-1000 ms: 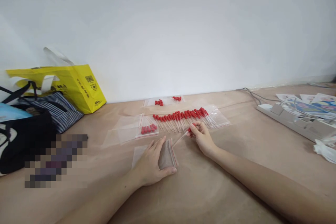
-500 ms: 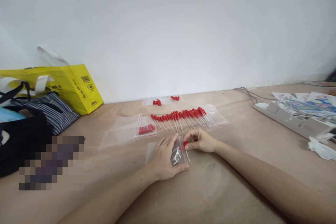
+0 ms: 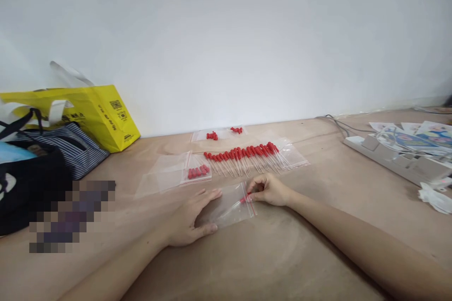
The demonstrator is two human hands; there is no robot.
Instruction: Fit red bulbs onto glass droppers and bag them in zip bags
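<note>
A small clear zip bag (image 3: pixel 221 209) with a red-lined mouth lies flat on the table, its mouth turned to the right. Inside it a thin pale stick with a red tip (image 3: pixel 243 200) reaches through the mouth. My right hand (image 3: pixel 270 190) pinches the red end at the opening. Spread around the bag's far end, my left hand (image 3: pixel 187 218) rests with thumb and fingers apart. Just beyond, a row of red-tipped sticks (image 3: pixel 243 153) lies side by side. Another zip bag (image 3: pixel 173 181) to the left has several red tips showing in it.
Near the wall lie more clear bags with red tips (image 3: pixel 212 136). A yellow bag (image 3: pixel 116 127) and a striped pouch (image 3: pixel 84 150) stand at left. A white power strip (image 3: pixel 381 155), cables, printed papers (image 3: pixel 420 136) and a crumpled tissue (image 3: pixel 436 200) occupy the right.
My left hand has slid left along the bag, uncovering more of it. The red-tipped stick now lies further inside, with my right hand still at the mouth.
</note>
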